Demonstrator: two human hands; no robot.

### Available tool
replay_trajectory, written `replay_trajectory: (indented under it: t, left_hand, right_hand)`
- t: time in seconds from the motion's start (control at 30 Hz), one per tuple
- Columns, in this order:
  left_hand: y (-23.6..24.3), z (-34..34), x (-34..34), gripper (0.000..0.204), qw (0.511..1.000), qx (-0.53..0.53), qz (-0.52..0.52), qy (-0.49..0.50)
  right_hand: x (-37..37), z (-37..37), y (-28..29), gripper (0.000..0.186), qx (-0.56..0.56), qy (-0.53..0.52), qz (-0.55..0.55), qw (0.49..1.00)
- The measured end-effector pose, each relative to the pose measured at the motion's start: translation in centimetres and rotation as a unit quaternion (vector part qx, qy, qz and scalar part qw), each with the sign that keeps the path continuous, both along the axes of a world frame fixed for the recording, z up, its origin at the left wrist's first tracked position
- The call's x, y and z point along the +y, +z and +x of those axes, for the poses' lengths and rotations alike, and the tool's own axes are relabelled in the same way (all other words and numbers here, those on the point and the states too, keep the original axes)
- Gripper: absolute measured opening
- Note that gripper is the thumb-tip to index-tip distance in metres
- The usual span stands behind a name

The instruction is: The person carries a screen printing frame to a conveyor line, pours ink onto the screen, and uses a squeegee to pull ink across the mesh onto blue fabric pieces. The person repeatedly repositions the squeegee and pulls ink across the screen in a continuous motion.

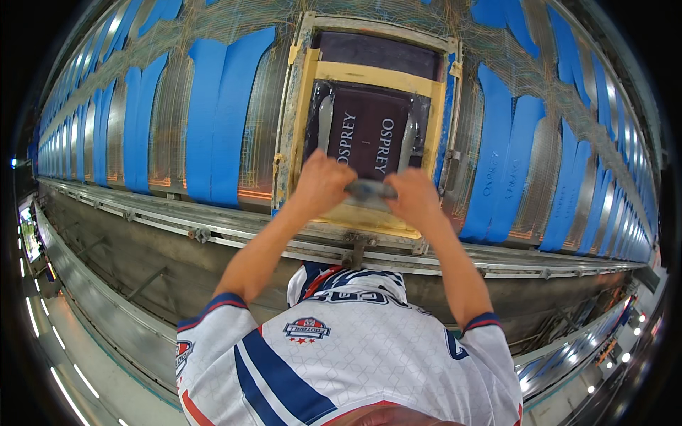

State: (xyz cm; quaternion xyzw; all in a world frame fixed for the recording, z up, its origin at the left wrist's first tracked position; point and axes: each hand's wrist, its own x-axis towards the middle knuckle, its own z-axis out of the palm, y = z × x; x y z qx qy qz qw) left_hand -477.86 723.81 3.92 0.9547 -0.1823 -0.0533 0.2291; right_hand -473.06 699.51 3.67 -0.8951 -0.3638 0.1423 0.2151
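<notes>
A screen-printing frame (290, 113) lies in front of me, its inner edges covered with yellow tape (376, 75). Inside it is a dark mesh panel (371, 106) with pale lettering and light smears along both sides. Across the near part of the mesh stretches a grey squeegee (371, 189), slightly blurred. My left hand (323, 183) is closed round its left end. At the other end, my right hand (414, 193) grips it with curled fingers. The squeegee's lower edge is hard to make out.
Blue fabric pieces (220, 117) lie in rows on the long printing table at both sides; some blue fabric pieces (501, 160) on the right carry faint lettering. A metal rail (170, 213) runs along the near edge, with a bracket (354, 248) at the frame.
</notes>
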Motion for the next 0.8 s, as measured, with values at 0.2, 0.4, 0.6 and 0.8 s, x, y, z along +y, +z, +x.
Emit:
replay_trajectory:
  t: [0.2,0.4,0.6,0.8]
  left_hand:
    - [-0.5,16.6,2.8,0.022,0.997,-0.062,0.051,0.017]
    - [-1.5,16.2,2.1,0.022,0.998,-0.02,0.047,0.039]
    - [-1.4,-0.4,0.0,0.02,0.999,-0.039,-0.016,0.013]
    - [0.2,-4.8,-0.4,0.029,0.995,-0.093,-0.005,0.045]
  right_hand:
    - [3.7,16.8,1.0,0.028,0.041,-0.046,-0.053,0.997]
    - [3.5,15.8,-0.9,0.027,0.015,-0.074,-0.008,0.997]
    - [0.7,-0.2,-0.3,0.034,0.074,-0.025,-0.098,0.992]
    - [-3.5,1.6,0.0,0.043,-0.042,-0.245,0.134,0.959]
